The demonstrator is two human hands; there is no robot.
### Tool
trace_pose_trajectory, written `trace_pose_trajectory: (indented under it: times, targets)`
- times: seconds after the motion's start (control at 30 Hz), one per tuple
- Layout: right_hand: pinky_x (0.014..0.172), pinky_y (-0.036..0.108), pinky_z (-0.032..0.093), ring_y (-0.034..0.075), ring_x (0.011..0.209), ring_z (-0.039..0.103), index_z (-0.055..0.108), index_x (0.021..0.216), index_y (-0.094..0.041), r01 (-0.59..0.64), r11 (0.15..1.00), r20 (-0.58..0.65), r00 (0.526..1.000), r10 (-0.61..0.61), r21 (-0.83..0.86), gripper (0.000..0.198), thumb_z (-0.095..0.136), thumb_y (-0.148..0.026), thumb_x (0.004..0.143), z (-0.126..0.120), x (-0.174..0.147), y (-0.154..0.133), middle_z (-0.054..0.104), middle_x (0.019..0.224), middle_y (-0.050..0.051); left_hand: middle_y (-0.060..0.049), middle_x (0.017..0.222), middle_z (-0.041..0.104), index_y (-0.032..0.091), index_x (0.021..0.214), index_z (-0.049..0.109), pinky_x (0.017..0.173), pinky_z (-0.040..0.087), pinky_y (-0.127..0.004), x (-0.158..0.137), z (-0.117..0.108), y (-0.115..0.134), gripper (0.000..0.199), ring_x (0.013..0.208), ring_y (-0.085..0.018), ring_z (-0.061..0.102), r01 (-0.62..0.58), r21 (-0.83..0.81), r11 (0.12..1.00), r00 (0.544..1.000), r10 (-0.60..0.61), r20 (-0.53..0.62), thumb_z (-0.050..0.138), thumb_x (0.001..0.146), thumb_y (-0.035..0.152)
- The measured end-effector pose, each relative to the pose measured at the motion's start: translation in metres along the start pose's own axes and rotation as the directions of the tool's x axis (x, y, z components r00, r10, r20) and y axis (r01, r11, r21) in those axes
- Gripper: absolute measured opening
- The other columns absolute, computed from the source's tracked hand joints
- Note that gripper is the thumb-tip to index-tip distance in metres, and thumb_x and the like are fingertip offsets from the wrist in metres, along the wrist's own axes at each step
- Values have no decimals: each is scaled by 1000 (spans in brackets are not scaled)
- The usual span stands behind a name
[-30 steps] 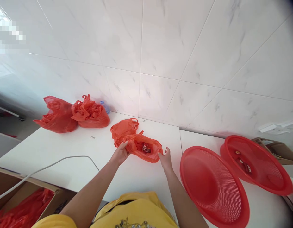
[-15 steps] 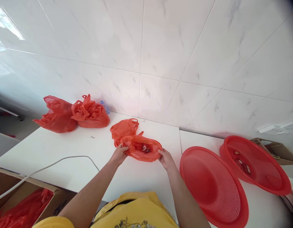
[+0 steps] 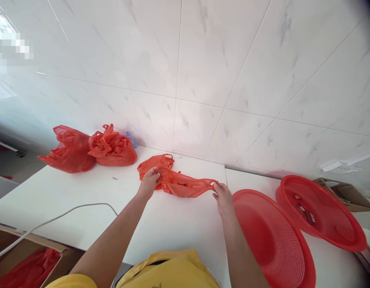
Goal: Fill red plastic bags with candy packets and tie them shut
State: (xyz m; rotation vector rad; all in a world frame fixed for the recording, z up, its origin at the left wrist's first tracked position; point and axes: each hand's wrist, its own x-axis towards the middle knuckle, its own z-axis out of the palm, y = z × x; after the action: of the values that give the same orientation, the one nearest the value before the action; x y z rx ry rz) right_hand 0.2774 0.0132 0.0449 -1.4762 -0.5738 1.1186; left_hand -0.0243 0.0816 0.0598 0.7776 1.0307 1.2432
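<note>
A thin red plastic bag is stretched sideways between my two hands, just over the white table. My left hand pinches its left end. At the other end, my right hand grips a looped handle. The bag's mouth is drawn narrow, and only a little of the dark contents shows inside. Right behind my left hand lies another red bag, partly covered by the one I hold.
Two full red bags and a plastic bottle stand at the back left. Red baskets sit on the right, one with small packets. A cable crosses the table; a cardboard box holds red bags at lower left.
My hands have moved apart, the right one going outward onto a handle. The bag's wide round mouth has been pulled into a long narrow shape, hiding most of its contents.
</note>
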Motion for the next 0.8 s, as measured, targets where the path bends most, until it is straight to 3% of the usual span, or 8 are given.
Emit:
trace_pose_trajectory:
  times: [0.13,0.23,0.33,0.47,0.6,0.7,0.8]
  targets:
    - [87,35,48,23,102,60,60,81,-22,156,983,-54,985,-161,-95,30,72,-47,69,3,-5,-17,69,102,4,-5,94,71,22,98,73,76,49,-32,4,2,11,25,85,-22,63,-113,341,933,989,138,-50,65,74,25]
    - [98,38,44,25,119,55,60,77,-21,211,976,14,977,-212,47,26,75,-41,69,7,-5,-23,62,127,8,-4,92,71,24,89,75,72,45,-31,2,9,22,18,85,-23,60,-197,548,813,956,283,-78,63,75,25]
    - [97,38,44,24,124,53,56,73,-21,164,951,135,969,-205,264,26,76,-37,70,14,0,-27,65,125,8,-2,81,68,25,83,72,64,41,-29,0,19,29,14,75,-21,57,-179,612,770,949,299,-98,60,76,26]
    - [85,34,49,18,94,64,54,78,-23,69,909,174,973,-152,411,31,79,-39,69,29,8,-31,71,89,1,0,78,66,26,80,68,59,39,-28,2,34,32,9,66,-18,54,-168,551,817,963,255,-84,61,75,25]
    - [70,32,50,11,57,52,51,74,-23,39,894,166,978,-126,447,32,71,-48,75,48,13,-32,50,58,-7,-2,82,66,25,76,67,67,41,-30,3,49,31,9,75,-19,56,-283,554,783,951,305,56,61,73,19]
    - [54,27,43,8,44,32,55,79,-23,31,933,196,975,-107,358,31,57,-54,82,61,11,-31,37,50,-9,-2,83,65,24,75,65,68,41,-31,-3,62,29,10,77,-20,56,-334,601,726,940,305,154,59,72,17]
    - [50,24,36,7,44,28,60,103,-25,50,988,314,945,-93,143,32,59,-47,80,74,2,-31,37,52,-10,-2,80,63,22,71,62,65,40,-30,-11,73,26,6,73,-18,54,-351,605,715,936,289,201,59,71,17]
